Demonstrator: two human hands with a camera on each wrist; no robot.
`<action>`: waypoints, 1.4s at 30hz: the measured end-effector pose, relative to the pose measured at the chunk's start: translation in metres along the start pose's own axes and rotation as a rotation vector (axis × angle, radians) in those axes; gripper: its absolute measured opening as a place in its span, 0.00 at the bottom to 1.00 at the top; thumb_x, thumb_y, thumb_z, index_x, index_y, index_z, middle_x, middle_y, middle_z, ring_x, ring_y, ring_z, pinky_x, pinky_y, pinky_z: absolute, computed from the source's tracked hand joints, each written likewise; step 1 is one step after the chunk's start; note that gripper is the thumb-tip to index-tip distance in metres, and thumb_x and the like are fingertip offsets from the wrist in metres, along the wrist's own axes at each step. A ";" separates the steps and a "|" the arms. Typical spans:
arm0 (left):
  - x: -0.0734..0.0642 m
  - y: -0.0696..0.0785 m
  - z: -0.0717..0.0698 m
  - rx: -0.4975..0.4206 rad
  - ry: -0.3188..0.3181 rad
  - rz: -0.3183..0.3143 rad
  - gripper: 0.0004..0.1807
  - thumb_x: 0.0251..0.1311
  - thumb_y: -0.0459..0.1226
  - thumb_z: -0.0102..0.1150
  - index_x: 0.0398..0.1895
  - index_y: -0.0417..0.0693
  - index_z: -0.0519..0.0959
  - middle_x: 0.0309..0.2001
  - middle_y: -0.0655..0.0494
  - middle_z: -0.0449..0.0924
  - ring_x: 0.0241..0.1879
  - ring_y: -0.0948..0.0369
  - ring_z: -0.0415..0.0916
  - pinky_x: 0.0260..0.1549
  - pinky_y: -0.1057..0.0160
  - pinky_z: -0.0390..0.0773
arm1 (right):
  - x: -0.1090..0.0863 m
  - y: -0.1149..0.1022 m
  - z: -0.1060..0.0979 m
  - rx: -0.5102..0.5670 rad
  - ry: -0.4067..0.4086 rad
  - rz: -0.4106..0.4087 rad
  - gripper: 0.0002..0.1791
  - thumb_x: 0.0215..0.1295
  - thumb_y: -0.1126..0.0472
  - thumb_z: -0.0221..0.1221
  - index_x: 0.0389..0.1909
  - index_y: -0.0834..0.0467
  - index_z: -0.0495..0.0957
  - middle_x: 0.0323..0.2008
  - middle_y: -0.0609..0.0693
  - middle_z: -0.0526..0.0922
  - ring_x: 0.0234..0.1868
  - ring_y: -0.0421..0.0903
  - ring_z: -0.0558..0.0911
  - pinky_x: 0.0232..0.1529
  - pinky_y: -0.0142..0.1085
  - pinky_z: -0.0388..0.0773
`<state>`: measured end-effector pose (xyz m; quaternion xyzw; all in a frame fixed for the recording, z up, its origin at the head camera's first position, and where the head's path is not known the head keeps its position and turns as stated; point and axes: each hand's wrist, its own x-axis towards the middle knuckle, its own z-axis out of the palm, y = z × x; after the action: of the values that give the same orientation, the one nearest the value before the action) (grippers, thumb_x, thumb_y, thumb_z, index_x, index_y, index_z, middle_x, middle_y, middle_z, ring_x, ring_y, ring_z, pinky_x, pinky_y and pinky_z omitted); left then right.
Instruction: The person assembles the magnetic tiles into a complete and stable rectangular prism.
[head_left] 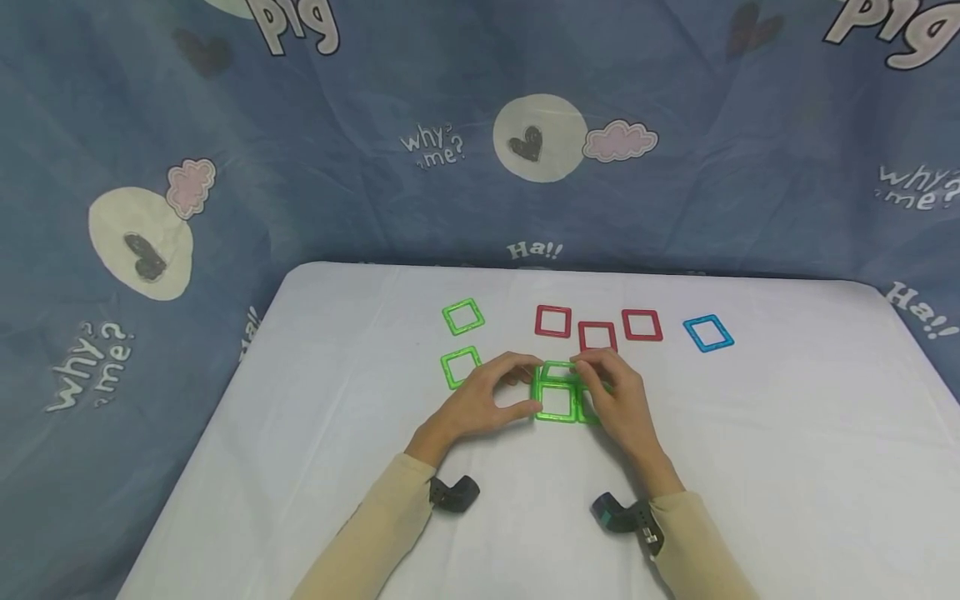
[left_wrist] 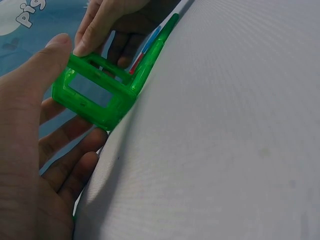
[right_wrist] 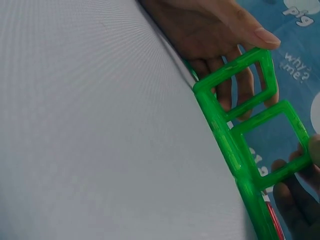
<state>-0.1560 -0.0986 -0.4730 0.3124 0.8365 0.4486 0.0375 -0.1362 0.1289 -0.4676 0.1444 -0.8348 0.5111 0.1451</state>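
Note:
Green square frames that look like magnetic tiles are joined at the middle of the table. Two of them, a front left tile [head_left: 557,419] and a front right tile [head_left: 588,419], lie flat, the latter partly under my right hand [head_left: 622,408]. My left hand [head_left: 474,407] holds an upright green tile [right_wrist: 235,67] at the left, thumb on its top corner and fingers behind it. With my right fingertips I pinch the outer edge of another raised green tile [right_wrist: 298,126], standing beside it. The right wrist view cuts off most of my right hand.
Beyond my hands lie three red tiles [head_left: 553,308] and a blue tile [head_left: 699,319] at right. Two loose green tiles [head_left: 447,374] lie at the left, one beside my left hand. A patterned blue cloth [head_left: 465,208] hangs behind the white table [head_left: 787,417].

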 end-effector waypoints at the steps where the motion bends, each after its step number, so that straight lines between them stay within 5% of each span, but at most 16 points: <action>1: 0.000 0.000 0.000 0.000 0.000 0.002 0.30 0.54 0.52 0.64 0.61 0.62 0.69 0.51 0.67 0.75 0.49 0.68 0.74 0.53 0.67 0.75 | 0.000 0.000 0.000 0.002 -0.001 0.002 0.07 0.66 0.62 0.57 0.43 0.57 0.79 0.41 0.48 0.82 0.45 0.40 0.81 0.51 0.21 0.75; 42: 0.002 -0.002 0.001 -0.053 0.009 0.008 0.32 0.53 0.51 0.66 0.62 0.63 0.67 0.52 0.66 0.74 0.50 0.69 0.75 0.55 0.71 0.74 | 0.000 0.002 0.001 0.000 -0.047 0.075 0.07 0.67 0.59 0.56 0.42 0.53 0.80 0.41 0.44 0.82 0.43 0.38 0.80 0.51 0.22 0.73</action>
<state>-0.1577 -0.0975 -0.4747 0.3126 0.8233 0.4721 0.0404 -0.1370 0.1289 -0.4702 0.1251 -0.8429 0.5124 0.1060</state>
